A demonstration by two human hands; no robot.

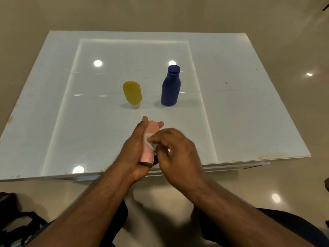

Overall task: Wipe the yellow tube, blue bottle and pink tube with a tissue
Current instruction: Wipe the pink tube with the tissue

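My left hand (pixel 135 150) grips the pink tube (pixel 150 139) over the table's near edge, cap end toward me. My right hand (pixel 176 154) pinches a small white tissue (pixel 147 138) and presses it against the side of the pink tube. Farther back the yellow tube (pixel 132 92) stands on its cap. Upright to its right is the blue bottle (pixel 170 86). Both are free of my hands.
The white glossy table (pixel 240 104) has a raised inner panel with ceiling lights reflected in it. A dark bag (pixel 16 220) lies on the tiled floor at the lower left. My dark trousers show at the bottom.
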